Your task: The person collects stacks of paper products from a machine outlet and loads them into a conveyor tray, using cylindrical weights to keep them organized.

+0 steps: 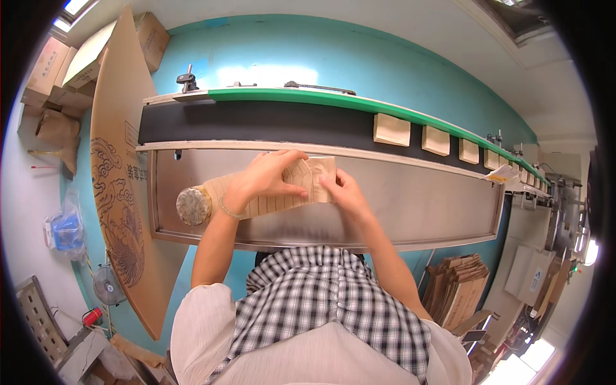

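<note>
A row of beige folded-paper packs point(256, 203) lies on its side in the metal tray point(417, 199), with dark lines between the packs. At its left end rests a round, grey-speckled block point(194, 205). My left hand point(266, 178) curves over the row, thumb on the near side and fingers on the far side. At the right end, my right hand point(346, 191) pinches a beige paper pack point(323, 168) with thumb and fingers. Part of the row is hidden under my left hand.
Beyond the tray runs a black conveyor belt point(276, 125) with a green rail point(269, 96). Several beige packs point(391, 130) sit along it toward the right. A large cardboard sheet point(119, 173) leans at the left. Flattened cartons point(459, 289) stand at the lower right.
</note>
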Demonstrator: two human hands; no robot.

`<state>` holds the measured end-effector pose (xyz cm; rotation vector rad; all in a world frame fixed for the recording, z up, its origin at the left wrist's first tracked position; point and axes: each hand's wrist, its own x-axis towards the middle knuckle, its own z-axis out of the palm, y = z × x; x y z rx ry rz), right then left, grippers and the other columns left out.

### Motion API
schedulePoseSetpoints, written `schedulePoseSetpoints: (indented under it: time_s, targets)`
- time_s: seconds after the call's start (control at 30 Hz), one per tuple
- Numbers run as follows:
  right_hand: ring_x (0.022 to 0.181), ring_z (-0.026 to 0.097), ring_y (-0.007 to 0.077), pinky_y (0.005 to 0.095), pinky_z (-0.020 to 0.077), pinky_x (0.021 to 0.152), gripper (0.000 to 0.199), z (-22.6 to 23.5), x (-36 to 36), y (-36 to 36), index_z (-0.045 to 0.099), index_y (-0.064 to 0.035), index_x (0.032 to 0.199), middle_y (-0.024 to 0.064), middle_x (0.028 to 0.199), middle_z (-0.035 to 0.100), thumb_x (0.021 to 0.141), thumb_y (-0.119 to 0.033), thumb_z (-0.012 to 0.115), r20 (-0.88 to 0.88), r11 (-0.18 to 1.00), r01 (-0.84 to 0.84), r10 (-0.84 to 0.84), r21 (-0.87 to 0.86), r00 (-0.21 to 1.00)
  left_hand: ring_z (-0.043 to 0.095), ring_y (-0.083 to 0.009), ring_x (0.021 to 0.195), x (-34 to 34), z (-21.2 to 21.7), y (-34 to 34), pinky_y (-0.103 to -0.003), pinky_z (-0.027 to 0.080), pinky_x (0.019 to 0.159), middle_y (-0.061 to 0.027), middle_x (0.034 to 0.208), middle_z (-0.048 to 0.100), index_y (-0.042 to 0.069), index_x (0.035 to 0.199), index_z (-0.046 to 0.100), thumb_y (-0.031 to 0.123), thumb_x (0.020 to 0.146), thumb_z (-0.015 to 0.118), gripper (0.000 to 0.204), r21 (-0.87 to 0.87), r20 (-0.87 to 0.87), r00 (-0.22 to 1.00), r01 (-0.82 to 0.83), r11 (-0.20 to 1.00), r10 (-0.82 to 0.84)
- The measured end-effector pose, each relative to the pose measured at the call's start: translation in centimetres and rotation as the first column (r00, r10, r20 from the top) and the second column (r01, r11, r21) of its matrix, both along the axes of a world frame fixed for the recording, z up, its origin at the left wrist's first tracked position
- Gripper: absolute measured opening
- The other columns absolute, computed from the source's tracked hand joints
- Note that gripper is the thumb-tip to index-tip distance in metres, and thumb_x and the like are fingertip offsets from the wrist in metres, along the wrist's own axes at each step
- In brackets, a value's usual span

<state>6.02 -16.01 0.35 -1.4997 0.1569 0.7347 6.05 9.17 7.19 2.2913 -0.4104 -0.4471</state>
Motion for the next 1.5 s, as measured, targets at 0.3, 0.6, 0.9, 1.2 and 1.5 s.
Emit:
schedulePoseSetpoints:
  time_s: [0.3, 0.6, 0.9, 1.2, 1.5]
  targets:
    - [0.082, 0.064, 0.0131, 0.0265, 0.0539, 0.071, 0.044, 1.2, 2.0, 3.1, 0.06, -0.0001, 0.119, 0.008, 0.1, 0.067, 0.096, -0.035, 0.071, 0.132, 0.994, 0.075, -0.065, -0.073, 0.989, 0.063, -0.0372, 0.114, 0.1, -1.0, 0.3, -0.043, 0.051, 0.094, -0.0166, 0.125, 0.065, 0.012, 0.13, 0.057, 0.049, 0.071, 0.085, 0.075, -0.012, 0.002, 1.0, -0.024, 1.0, 0.024]
    - [0.09, 0.062, 0.0115, 0.0289, 0.0521, 0.075, 0.041, -0.6, 0.3, 2.0, 0.063, 0.0023, 0.12, 0.0066, 0.104, 0.067, 0.096, -0.03, 0.071, -0.064, 0.997, 0.035, -0.031, 0.067, 0.997, 0.063, -0.0338, 0.115, -1.1, -0.1, 1.2, -0.043, 0.046, 0.097, -0.0126, 0.127, 0.066, 0.013, 0.129, 0.059, 0.053, 0.072, 0.082, 0.073, 0.083, 0.065, 0.997, -0.038, 0.996, 0.032]
    - [0.081, 0.066, 0.0127, 0.0268, 0.0549, 0.07, 0.035, -0.5, 3.8, 3.1, 0.061, -0.0026, 0.117, 0.007, 0.098, 0.069, 0.098, -0.031, 0.068, -0.069, 0.969, 0.24, -0.236, 0.057, 0.969, 0.065, -0.0361, 0.11, -0.8, -0.6, 1.3, -0.044, 0.052, 0.092, -0.0127, 0.125, 0.066, 0.012, 0.124, 0.06, 0.052, 0.072, 0.083, 0.07, 0.037, 0.029, 0.998, -0.065, 0.997, 0.063]
    - [0.085, 0.064, 0.0123, 0.031, 0.0533, 0.074, 0.038, -1.2, -0.4, 4.3, 0.063, 0.0012, 0.12, 0.0058, 0.102, 0.069, 0.097, -0.029, 0.07, -0.037, 0.988, 0.05, -0.045, 0.146, 0.998, 0.063, -0.0331, 0.113, -2.0, -0.5, 2.0, -0.045, 0.046, 0.096, -0.0104, 0.127, 0.066, 0.013, 0.128, 0.06, 0.052, 0.072, 0.082, 0.072, 0.088, 0.062, 0.995, -0.079, 0.993, 0.074]
    - [0.091, 0.068, 0.0139, 0.0277, 0.0557, 0.075, 0.03, 1.4, 5.2, 3.6, 0.061, -0.0006, 0.115, 0.0083, 0.104, 0.069, 0.098, -0.026, 0.067, -0.155, 0.917, 0.376, -0.355, 0.131, 0.922, 0.063, -0.0318, 0.113, -2.1, -0.6, 2.4, -0.044, 0.044, 0.097, -0.0102, 0.124, 0.067, 0.013, 0.124, 0.061, 0.053, 0.073, 0.081, 0.068, 0.056, 0.001, 0.995, -0.1, 0.993, 0.101]
